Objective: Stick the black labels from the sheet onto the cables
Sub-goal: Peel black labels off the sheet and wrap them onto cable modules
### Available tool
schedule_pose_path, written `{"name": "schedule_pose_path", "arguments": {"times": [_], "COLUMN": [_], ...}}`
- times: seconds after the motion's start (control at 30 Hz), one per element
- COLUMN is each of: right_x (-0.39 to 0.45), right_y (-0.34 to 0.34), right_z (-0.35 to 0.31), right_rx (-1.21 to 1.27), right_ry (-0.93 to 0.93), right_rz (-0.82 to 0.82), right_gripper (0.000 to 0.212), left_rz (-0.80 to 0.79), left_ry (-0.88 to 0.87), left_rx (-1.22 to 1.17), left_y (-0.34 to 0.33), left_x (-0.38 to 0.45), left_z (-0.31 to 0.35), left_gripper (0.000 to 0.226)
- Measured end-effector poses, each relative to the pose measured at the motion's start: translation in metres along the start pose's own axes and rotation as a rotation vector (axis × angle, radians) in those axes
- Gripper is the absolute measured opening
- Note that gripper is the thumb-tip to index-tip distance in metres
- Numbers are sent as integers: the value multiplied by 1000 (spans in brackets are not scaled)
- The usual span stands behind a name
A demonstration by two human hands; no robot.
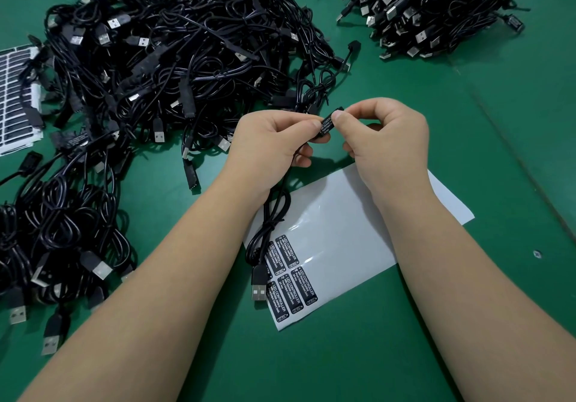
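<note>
Hands: two, left (274, 139), right (386, 139). Cable (271, 223) in fingers: one. Label (328, 124) between fingertips: one. Label sheets: two, one (358, 230) below fingers, one (15, 96) far left. Labels on near sheet: five. Cable piles: three; cables uncountable.

Black label (328, 123) wrapped on held cable (270, 214); four more on white sheet (352, 223) below.

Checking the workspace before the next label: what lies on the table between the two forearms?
In the head view, the white label sheet with remaining black labels lies there, with the held cable's USB plug resting on its left edge.
</note>
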State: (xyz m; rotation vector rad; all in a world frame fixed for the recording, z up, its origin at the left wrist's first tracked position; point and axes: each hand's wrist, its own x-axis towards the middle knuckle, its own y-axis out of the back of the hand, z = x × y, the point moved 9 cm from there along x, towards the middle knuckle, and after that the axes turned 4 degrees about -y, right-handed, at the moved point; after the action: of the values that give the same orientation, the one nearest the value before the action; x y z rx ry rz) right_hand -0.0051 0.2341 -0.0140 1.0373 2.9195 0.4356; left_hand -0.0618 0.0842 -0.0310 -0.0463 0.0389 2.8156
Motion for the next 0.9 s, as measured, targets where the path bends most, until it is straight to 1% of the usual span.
{"name": "schedule_pose_path", "arguments": {"times": [0.17,0.33,0.47,0.5,0.6,0.63,0.7,0.8,0.9], "right_x": [-1,-1,0,1,3,3,1,-2,-1], "right_y": [1,1,7,8,11,9,4,-4,-4], "right_z": [-1,1,7,9,12,12,12,7,5], "right_rx": [-9,36,199,218,228,235,228,191,135], "right_ry": [4,-30,-102,-130,-189,-202,-206,-139,-102], "right_rz": [-6,-14,14,23,36,24,-24,-95,-99], "right_gripper": [16,17,30,26,5,3,5,3,5], "left_rz": [-13,-20,-7,1,20,19,7,-15,-44], "left_ry": [-17,-29,-23,-17,0,7,21,24,10], "left_rx": [1,-4,-26,-35,-58,-56,-43,-14,19], "left_y": [-1,0,0,1,3,3,3,2,-1], "left_x": [-1,0,1,2,4,5,5,6,6], "left_z": [1,2,0,-1,-3,-3,-3,-2,-1], "left_gripper": [13,16,18,18,16,15,13,12,14]}}
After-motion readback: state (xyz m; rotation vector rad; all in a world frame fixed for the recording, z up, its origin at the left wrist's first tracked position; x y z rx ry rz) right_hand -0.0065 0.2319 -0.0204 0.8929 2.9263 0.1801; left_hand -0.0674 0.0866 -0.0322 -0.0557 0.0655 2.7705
